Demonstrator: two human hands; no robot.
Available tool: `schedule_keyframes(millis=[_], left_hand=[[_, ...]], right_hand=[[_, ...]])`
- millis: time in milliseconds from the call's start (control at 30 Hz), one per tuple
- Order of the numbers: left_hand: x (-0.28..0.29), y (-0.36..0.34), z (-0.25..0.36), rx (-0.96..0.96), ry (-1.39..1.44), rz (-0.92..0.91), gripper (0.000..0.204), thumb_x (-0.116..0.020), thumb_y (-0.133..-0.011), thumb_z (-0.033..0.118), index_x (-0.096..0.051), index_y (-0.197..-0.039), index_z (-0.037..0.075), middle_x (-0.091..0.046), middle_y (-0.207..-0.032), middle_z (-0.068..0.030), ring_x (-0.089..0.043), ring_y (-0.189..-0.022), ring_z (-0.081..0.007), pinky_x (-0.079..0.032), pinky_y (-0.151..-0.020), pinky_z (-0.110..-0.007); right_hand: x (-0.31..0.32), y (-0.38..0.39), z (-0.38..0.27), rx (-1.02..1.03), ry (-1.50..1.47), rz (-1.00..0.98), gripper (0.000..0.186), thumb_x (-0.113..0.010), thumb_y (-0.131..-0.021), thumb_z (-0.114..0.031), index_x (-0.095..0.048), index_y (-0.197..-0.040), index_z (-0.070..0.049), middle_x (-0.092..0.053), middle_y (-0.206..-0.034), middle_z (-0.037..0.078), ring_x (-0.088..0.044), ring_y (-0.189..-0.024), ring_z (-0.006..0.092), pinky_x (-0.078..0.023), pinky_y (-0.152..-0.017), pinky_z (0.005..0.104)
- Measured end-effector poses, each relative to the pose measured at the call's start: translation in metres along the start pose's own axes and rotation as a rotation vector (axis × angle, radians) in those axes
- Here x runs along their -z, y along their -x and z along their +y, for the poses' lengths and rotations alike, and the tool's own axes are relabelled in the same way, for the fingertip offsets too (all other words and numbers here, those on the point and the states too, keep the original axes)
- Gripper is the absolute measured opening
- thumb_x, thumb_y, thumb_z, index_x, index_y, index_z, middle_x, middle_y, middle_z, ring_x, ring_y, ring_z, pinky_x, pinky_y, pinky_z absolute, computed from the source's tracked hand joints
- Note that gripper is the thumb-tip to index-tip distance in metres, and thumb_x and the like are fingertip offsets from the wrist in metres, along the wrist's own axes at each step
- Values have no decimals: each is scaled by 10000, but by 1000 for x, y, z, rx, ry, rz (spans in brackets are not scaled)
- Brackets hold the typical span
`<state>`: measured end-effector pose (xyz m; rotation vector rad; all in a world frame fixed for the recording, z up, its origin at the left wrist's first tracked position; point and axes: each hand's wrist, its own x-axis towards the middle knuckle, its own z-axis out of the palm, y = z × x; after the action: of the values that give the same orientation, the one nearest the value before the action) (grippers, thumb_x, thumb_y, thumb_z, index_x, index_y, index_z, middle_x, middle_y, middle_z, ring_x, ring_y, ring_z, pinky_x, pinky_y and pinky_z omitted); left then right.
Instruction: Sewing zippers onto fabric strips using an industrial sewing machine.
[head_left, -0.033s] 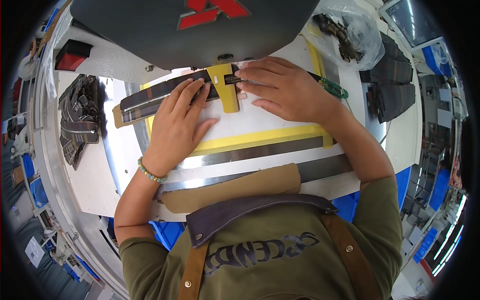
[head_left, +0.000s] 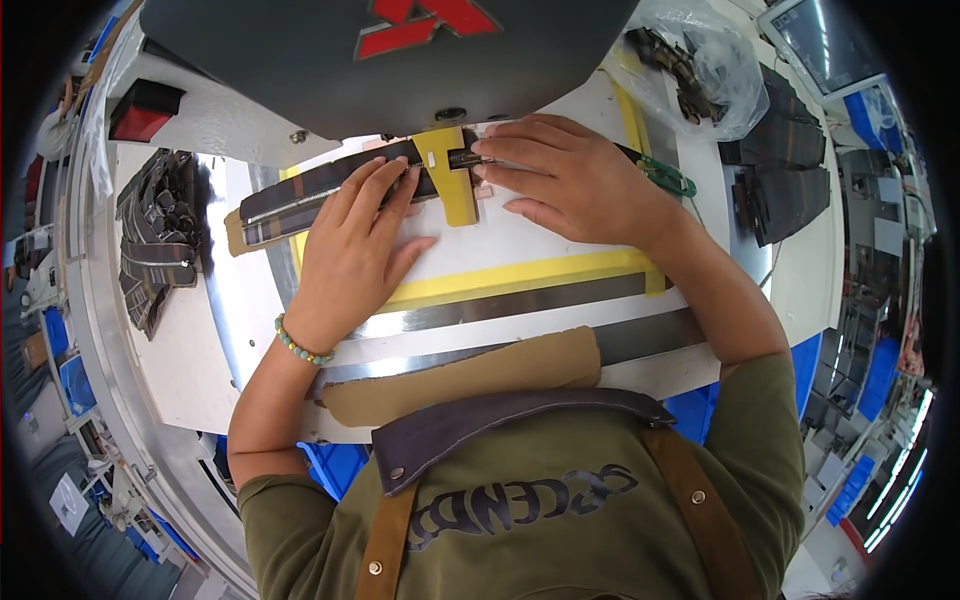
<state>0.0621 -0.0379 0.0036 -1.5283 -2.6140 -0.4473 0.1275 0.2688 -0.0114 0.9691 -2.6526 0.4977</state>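
Under the machine head, flat spread fingers (head_left: 385, 195) press the dark strip (head_left: 330, 190).

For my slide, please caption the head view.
Both hands press a dark strip flat under a sewing machine.

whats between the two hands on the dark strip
In the head view, a mustard-yellow flat guide piece lies across the long dark zippered strip, between the left hand and the right hand.

Single head view, fisheye, looks steeply down, close over white worktable (head_left: 520, 250); edges bend.
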Motion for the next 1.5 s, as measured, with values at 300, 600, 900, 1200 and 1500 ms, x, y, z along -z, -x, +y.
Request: schedule_keyframes(millis=[300, 600, 900, 1200, 1500], left_hand=[[0, 1, -1, -9, -18, 8, 712, -853, -871, 271, -633, -1483, -18, -577, -1574, -158, -545, -1459, -364, -484, -1189, -466], [3, 0, -3, -6, -36, -23, 696, -846, -873, 240, -634, -1484, -19, -597, -1556, -145, -559, -1452, -345, -503, -1187, -439], [0, 2, -5, -9, -23, -11, 669, -815, -914, 281, -626, -1483, -17, -573, -1576, -137, -539, -1452, -357, -485, -1179, -469], [1, 1, -6, 11, -24, -50, 746, -812, -902, 285, -577, -1552, 7, -541, -1631, -122, -500, -1476, -351, -426, -1246, -464], [2, 1, -4, 25, -31, -56, 745, -802, -907, 283, -575, -1556, -4, -552, -1612, -123, -499, -1482, -348, -433, -1245, -455]], right_hand=[[0, -4, 0, 14, -13, 20, 405, -817, -892, -235, -753, -1250, -57, -686, -1378, 56, -621, -1343, 264, -502, -1167, 439], [0, -4, -1, 0, -11, 9, 384, -814, -903, -231, -765, -1252, -78, -672, -1386, 53, -610, -1351, 265, -504, -1163, 447], [3, -3, 0, -36, -22, 71, 382, -807, -909, -220, -746, -1258, -75, -675, -1401, 69, -616, -1351, 277, -518, -1147, 464], [1, -3, 3, -14, -29, 12, 401, -791, -923, -230, -744, -1288, -70, -662, -1446, 91, -594, -1393, 288, -469, -1203, 480], [1, -4, 1, -25, -49, -5, 428, -782, -928, -232, -752, -1323, -68, -672, -1413, 79, -593, -1386, 282, -462, -1210, 485]])
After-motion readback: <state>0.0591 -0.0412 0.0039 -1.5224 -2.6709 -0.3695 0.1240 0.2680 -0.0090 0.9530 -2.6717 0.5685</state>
